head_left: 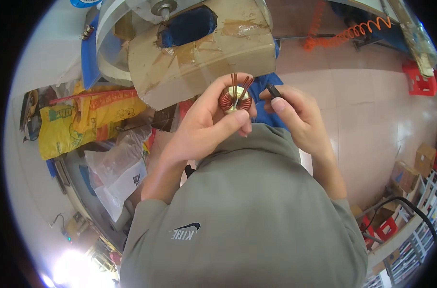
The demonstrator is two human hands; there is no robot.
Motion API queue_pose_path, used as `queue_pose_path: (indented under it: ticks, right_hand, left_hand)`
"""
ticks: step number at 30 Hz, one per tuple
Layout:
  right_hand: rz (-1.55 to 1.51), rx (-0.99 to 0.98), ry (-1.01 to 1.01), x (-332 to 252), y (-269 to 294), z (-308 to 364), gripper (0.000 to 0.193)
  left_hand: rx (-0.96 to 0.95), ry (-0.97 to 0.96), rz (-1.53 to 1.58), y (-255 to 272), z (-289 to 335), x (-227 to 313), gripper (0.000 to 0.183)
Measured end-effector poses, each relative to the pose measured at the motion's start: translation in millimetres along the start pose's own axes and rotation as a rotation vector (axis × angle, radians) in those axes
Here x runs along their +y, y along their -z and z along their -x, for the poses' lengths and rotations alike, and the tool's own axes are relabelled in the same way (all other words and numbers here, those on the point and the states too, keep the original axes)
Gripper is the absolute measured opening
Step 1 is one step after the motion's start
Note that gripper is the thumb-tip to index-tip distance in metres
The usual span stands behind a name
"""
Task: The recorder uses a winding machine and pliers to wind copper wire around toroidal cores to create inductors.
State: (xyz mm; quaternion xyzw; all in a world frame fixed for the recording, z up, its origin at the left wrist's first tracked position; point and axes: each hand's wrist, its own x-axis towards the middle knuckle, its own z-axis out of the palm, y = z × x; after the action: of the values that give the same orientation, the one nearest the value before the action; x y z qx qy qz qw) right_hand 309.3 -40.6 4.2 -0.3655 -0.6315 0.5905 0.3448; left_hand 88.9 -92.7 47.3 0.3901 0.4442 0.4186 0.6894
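Note:
Between the fingers and thumb of my left hand (204,122) is a toroidal coil (236,100), a ring wound with copper-brown wire. Several stiff wire ends stick up from its far side, and a pale yellowish core or tape shows in the middle. To its right, my right hand (297,113) pinches a small black piece (274,91) between thumb and fingers. It looks short and narrow; its exact kind cannot be made out. The two hands are apart, in front of my chest, and the black piece does not touch the coil.
Ahead stands a taped cardboard box (204,62) with a dark opening, beside a pale curved machine part (113,48). Yellow bags (79,120) and a clear plastic bag (115,168) lie at left. An orange coiled hose (348,33), a red stool (418,79) and cartons (406,175) are at right.

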Motion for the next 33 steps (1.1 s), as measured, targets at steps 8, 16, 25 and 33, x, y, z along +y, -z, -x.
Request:
queue_pose_path:
  ticks: [8, 16, 25, 33]
  right_hand:
    - [0.117, -0.103, 0.009, -2.0, -4.9, -18.6, 0.028]
    - [0.172, -0.114, -0.013, -9.3, -13.6, -29.6, 0.026]
    - [0.173, -0.097, -0.018, 0.8, -16.8, -34.1, 0.026]
    - [0.169, -0.104, 0.008, 5.3, -19.2, -34.1, 0.027]
  left_hand:
    - [-0.001, 0.036, -0.012, 12.7, -1.0, 1.1, 0.053]
    - [0.029, 0.072, 0.017, 24.4, -0.8, -1.0, 0.040]
    - [0.048, 0.024, -0.052, 31.3, -1.2, -12.3, 0.030]
    - [0.045, 0.041, -0.052, 32.3, -2.2, -15.5, 0.030]
